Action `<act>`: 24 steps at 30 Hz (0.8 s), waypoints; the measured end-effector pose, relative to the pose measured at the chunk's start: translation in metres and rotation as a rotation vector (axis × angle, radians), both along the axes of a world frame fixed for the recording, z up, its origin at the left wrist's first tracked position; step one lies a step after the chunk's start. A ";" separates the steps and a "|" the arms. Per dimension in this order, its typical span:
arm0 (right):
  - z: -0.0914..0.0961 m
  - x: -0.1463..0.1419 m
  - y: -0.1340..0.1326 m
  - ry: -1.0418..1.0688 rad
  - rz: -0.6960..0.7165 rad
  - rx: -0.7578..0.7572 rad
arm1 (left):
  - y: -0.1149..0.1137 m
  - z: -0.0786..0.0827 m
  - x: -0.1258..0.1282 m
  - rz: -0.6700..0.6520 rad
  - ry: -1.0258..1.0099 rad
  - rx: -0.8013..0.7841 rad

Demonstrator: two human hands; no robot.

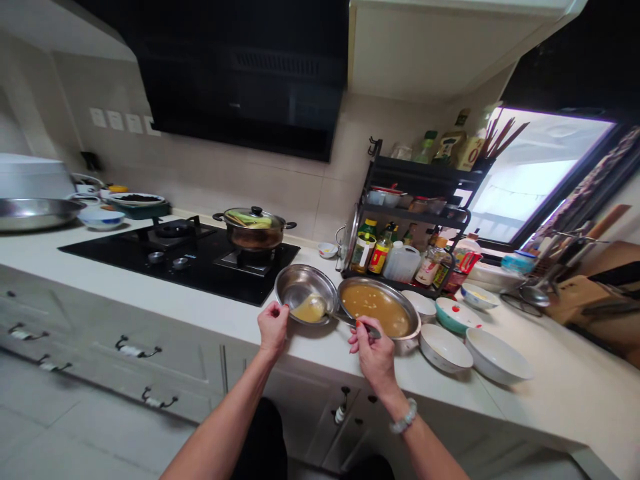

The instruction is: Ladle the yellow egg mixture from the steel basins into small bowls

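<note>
1. Ladle (317,307): scoop down inside metal bowl (300,281) on counter (555,393), w/ yellowish liquid (301,312).
2. R hand (371,350) grasping ladle's handle.
3. L hand (273,328) pinching bowl's near-left rim.
4. Basin (415,331) w/ brown liquid (375,304) just R of bowl.
5. Lidded pot (256,233) on stove (215,250), behind bowl & to L.

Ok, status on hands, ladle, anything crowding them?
Left hand at rim of metal bowl; right hand gripping ladle. Ladle's head inside bowl, at yellowish liquid. Basin of brown liquid close on the right.
</note>
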State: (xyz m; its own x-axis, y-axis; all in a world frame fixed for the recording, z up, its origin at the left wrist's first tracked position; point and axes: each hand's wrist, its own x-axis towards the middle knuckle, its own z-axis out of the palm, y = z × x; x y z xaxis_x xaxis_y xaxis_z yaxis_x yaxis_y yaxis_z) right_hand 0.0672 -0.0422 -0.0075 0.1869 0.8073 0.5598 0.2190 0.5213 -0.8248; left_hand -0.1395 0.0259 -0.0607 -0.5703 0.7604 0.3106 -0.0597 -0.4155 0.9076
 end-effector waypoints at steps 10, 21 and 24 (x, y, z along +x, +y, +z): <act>0.017 0.004 0.003 0.294 -0.059 -0.137 | 0.000 -0.001 0.000 -0.002 0.002 -0.001; 0.020 0.013 0.008 0.354 -0.086 -0.096 | 0.002 -0.002 0.000 0.003 -0.008 -0.008; 0.021 0.016 0.009 0.384 -0.076 -0.087 | 0.002 -0.002 0.000 0.001 -0.003 0.002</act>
